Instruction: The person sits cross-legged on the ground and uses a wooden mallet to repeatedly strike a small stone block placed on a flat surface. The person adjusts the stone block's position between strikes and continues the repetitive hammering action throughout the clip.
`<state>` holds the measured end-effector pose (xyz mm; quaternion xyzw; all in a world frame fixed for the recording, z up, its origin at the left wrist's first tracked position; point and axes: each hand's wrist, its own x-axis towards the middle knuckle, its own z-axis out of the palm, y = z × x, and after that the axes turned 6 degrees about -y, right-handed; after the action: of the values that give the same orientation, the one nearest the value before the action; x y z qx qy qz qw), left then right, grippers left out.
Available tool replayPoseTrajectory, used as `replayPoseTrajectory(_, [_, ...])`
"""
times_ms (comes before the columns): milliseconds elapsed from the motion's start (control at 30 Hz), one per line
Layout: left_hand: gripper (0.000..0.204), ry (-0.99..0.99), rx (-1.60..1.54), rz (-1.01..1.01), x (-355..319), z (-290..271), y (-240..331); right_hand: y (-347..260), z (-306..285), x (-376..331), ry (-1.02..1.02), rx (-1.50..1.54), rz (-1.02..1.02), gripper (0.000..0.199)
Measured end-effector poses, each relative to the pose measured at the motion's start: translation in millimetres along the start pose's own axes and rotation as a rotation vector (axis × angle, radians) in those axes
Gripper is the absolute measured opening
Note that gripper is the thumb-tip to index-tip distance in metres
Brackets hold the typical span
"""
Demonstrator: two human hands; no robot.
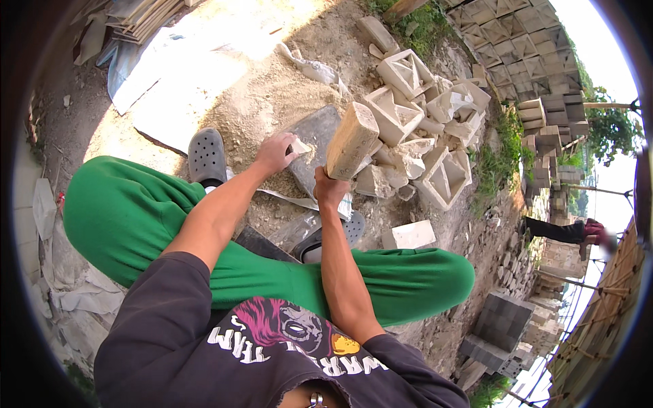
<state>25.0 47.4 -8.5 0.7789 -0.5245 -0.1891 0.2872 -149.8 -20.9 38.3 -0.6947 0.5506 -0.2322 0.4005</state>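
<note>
A small pale stone chip (299,146) is pinched between the fingers of the left hand (274,154), and it is held down on a dark grey flat slab (314,136) that lies tilted on the sandy ground (252,95). The fingers of this hand are curled together around the chip, with the thumb side turned toward the slab. A thick wooden block (351,140) is gripped at its lower end by the right hand (329,188); the fingers are wrapped tightly around it and are pressed together. The block is raised upright, a little tilted to the right, and its upper end is seen just beside the chip, but whether the two are touching cannot be told. The person is sitting on the ground in green trousers (129,217), and grey perforated clogs (206,156) are worn on the feet. Just behind the slab a heap of pale broken concrete blocks (415,129) with hollow patterns is seen. One white rectangular piece (408,235) is lying apart, near the right knee. Stacked grey blocks (502,319) are placed further to the right, well apart from the hands
</note>
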Motion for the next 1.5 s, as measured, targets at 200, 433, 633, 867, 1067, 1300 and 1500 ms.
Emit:
replayPoseTrajectory(200, [0.049,0.040,-0.022,-0.026,2,6,-12,9,6,-7,-0.330,-0.016,0.370,0.037])
replayPoseTrajectory(433, [0.048,-0.047,-0.001,-0.063,1,0,-7,-19,-7,7,-0.154,0.079,0.150,0.030])
replayPoseTrajectory(633, [0.050,0.010,0.005,-0.025,2,9,-11,33,16,9,-0.268,-0.241,0.067,0.031])
replayPoseTrajectory(867, [0.048,0.007,0.011,-0.062,0,7,-9,-17,-5,4,-0.205,0.059,0.291,0.035])
replayPoseTrajectory(1067, [0.050,-0.058,-0.050,-0.049,2,1,-1,-18,2,5,-0.135,-0.132,0.087,0.030])
replayPoseTrajectory(1300, [0.053,-0.084,0.020,-0.063,5,1,0,1,-4,16,-0.311,-0.217,0.231,0.039])
replayPoseTrajectory(1500, [0.050,-0.057,-0.061,-0.032,-3,3,-8,-42,-2,17,-0.176,-0.080,0.070,0.031])
